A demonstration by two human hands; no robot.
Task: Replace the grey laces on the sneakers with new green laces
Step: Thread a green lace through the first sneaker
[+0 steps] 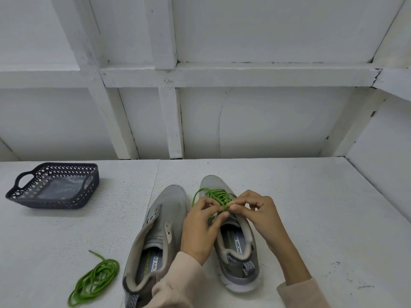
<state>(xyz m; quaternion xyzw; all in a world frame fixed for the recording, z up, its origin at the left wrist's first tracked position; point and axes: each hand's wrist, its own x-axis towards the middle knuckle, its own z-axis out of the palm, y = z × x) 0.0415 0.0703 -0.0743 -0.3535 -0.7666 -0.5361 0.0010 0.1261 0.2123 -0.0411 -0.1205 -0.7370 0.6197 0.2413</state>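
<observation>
Both hands work over the right sneaker (231, 232); left hand (203, 227) and right hand (259, 215) each pinch the green lace (219, 196), fingertips meeting at the upper eyelets, the slack bunched over the toe; lacing under the hands is hidden.

Left sneaker (155, 236) just beside it, eyelets bare, no lace in it; second green lace (95, 283) coiled loose on the white table (311, 207), near left; dark lattice basket (53, 185) well apart, far left; no grey laces clearly in view.

Judgement: even the two ends before tightening; feed the tip straight, keep the cord untwisted, draw slack row by row.

Writing: insoles read "MEMORY FOAM" in part, letters cut off by the collar; a green logo beside it, illegible.
</observation>
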